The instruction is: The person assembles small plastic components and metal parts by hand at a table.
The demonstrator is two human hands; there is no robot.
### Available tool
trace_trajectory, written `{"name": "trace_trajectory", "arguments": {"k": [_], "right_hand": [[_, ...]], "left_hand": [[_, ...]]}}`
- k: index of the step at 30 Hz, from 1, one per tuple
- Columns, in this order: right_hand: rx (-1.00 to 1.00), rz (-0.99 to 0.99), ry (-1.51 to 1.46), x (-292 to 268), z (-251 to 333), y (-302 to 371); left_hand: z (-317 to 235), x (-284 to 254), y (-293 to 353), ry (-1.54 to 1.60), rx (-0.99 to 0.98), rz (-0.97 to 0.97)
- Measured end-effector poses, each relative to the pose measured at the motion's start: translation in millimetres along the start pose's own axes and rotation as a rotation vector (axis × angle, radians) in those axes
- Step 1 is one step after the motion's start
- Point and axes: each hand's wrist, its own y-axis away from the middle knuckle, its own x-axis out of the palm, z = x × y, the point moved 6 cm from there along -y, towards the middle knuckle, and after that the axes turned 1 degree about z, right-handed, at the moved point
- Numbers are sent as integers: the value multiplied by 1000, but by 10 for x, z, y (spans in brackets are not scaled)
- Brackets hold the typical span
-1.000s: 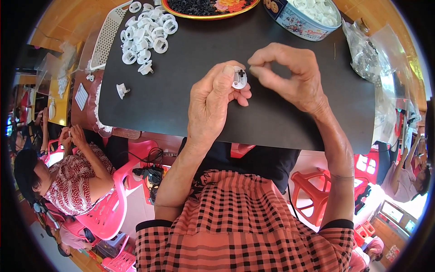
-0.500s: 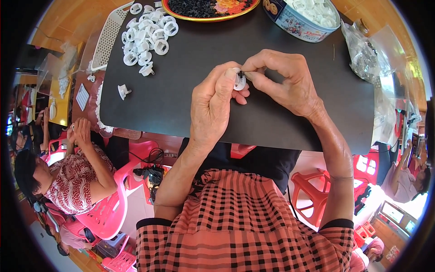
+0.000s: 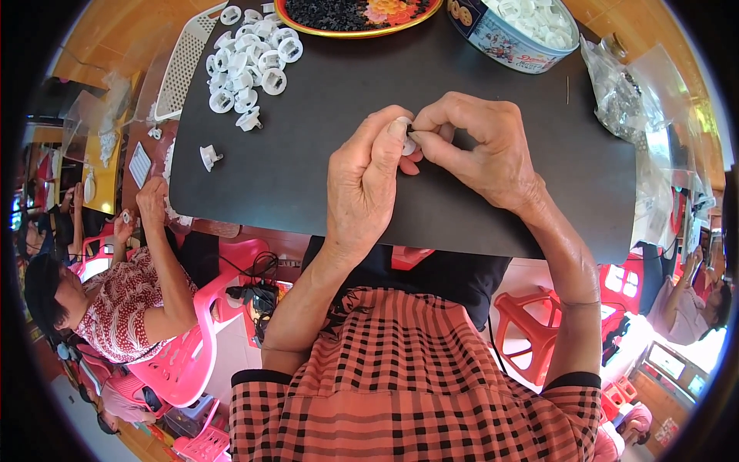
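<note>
Between the thumb and fingers of my left hand is a round white plastic piece, held above the dark table. My right hand pinches a small black part against the face of that piece. The thumb and fingertips hide much of both parts. To the left on the tabletop lies a pile of similar white round pieces, several showing dark inserts. One white piece rests on its own nearer to me.
At the far edge are a red-and-gold tray of small black parts and a blue tin of white pieces. Plastic bags lie at the right. A white perforated basket stands at left. A co-worker sits left.
My right fingertips have moved slightly down over the white piece, covering more of it. The co-worker at left has drawn their hands apart, one reaching toward the table edge.
</note>
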Motion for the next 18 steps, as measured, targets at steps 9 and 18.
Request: {"name": "trace_trajectory", "arguments": {"k": [9,18], "right_hand": [[48,-51,-38,4,0,6],[80,-88,-60,19,42,20]], "left_hand": [[-32,26,9,-71,-19,28],[-85,30,15,-216,112,-39]]}}
